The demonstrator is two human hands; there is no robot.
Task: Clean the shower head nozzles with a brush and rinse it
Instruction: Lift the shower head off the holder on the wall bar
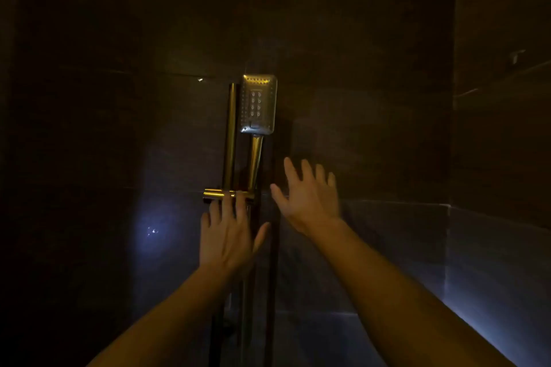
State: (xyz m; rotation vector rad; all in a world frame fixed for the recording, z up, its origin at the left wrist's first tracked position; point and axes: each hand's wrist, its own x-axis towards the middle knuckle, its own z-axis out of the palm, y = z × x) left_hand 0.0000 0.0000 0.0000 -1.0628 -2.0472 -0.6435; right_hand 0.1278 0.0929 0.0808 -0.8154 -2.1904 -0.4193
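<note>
A rectangular chrome shower head (258, 104) with rows of nozzles sits upright in a holder (229, 195) on a vertical slide rail (230, 134), its handle (255, 164) pointing down. My left hand (228, 232) is raised just below the holder, fingers straight, fingertips at the holder's bar. My right hand (308, 197) is spread open to the right of the handle, a short gap away, touching nothing. No brush is in view.
The shower stall is very dim, with dark tiled walls (372, 128) all round. A hose (272, 277) hangs down below the holder. A small fitting (517, 56) shows on the right wall. Bluish light falls at the lower right.
</note>
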